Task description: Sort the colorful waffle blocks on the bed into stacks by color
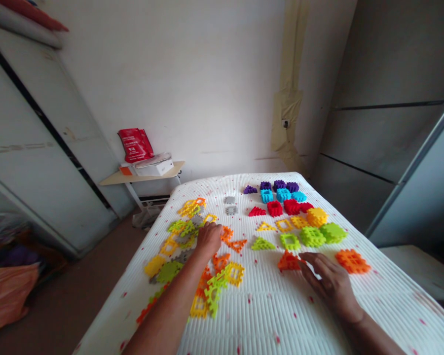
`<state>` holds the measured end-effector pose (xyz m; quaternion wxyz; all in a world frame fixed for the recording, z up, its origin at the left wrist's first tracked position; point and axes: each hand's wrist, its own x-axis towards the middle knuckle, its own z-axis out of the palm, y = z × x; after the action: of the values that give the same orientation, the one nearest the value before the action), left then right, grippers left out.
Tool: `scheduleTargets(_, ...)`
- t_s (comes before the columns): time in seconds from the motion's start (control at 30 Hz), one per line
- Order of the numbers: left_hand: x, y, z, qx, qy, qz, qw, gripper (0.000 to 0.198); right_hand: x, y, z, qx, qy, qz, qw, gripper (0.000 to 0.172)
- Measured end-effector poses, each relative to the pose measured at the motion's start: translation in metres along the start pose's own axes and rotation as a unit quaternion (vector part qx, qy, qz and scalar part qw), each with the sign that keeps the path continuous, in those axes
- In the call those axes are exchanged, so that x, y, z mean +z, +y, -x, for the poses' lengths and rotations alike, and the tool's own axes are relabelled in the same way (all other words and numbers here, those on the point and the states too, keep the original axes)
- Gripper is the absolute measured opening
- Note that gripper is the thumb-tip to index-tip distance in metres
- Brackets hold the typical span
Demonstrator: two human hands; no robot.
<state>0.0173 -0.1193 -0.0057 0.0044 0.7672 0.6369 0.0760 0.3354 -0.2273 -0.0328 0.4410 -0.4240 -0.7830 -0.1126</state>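
Note:
My left hand (208, 238) reaches into a loose heap of yellow, green, grey and orange interlocking plastic pieces (187, 246); its fingers curl down onto the heap, and what they grip is hidden. My right hand (327, 281) lies on the white ribbed cover (266, 305), fingers stretched toward an orange triangle stack (288, 261), fingertips at its right edge. Sorted rows sit beyond: purple (277, 186), blue (283, 195), red (281, 207), yellow (299, 219), green (311, 236). An orange square stack (352, 261) lies to the right of my right hand.
A small side table (140, 175) with a red bag (135, 144) and white boxes stands at the far left of the bed. Grey cabinet doors (33, 162) line the left wall, more panels the right. An orange bag (5, 293) sits on the floor.

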Motion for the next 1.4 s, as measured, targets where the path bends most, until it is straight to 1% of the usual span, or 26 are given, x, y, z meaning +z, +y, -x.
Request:
scheduleTargets(0.2, -0.003, -0.005, 0.008, 0.001, 0.026, 0.035, 0.999, 0.028, 0.000, -0.001, -0.001, -0.018, 0.004, 0.007, 1.000, 0.012)
scheduleTargets(0.33, -0.002, -0.008, 0.013, -0.019, 0.044, 0.062, 0.997, 0.025, 0.000, -0.002, -0.002, -0.022, 0.008, 0.010, 1.000, 0.011)
scheduleTargets(0.47, 0.003, -0.005, 0.017, -0.046, 0.058, 0.087, 0.993, 0.021, 0.001, -0.001, -0.001, -0.023, 0.009, 0.006, 1.000, 0.011)
scheduleTargets(0.6, 0.004, 0.001, 0.019, -0.053, 0.066, 0.099, 0.991, 0.026, 0.001, -0.001, -0.001, -0.022, 0.006, 0.002, 1.000, 0.011)
scheduleTargets(0.7, 0.003, 0.004, 0.023, -0.057, 0.068, 0.094, 0.992, 0.030, 0.001, -0.002, -0.002, -0.023, 0.006, 0.002, 1.000, 0.010)
scheduleTargets(0.8, 0.000, 0.004, 0.029, -0.070, 0.061, 0.062, 0.994, 0.033, 0.000, -0.002, -0.001, -0.028, 0.005, 0.005, 1.000, 0.010)
scheduleTargets(0.93, -0.005, 0.000, 0.033, -0.079, 0.036, 0.021, 0.996, 0.021, 0.001, 0.000, 0.001, -0.030, 0.002, 0.004, 1.000, 0.010)
scheduleTargets(1.03, -0.011, -0.004, 0.026, -0.097, 0.049, 0.017, 0.994, 0.024, 0.002, 0.001, 0.001, -0.030, -0.002, 0.005, 1.000, 0.010)
scheduleTargets(1.17, -0.017, -0.006, 0.007, -0.099, 0.055, 0.021, 0.993, 0.030, 0.002, 0.001, 0.000, -0.033, 0.002, 0.005, 0.999, 0.009)
scheduleTargets(1.27, -0.014, -0.003, -0.006, -0.083, 0.033, 0.019, 0.996, 0.032, 0.002, 0.001, 0.002, -0.032, -0.004, 0.007, 0.999, 0.009)
scheduleTargets(1.4, -0.003, 0.000, -0.010, -0.064, -0.004, 0.013, 0.998, 0.031, 0.001, 0.002, 0.004, -0.028, -0.007, 0.011, 1.000, 0.008)
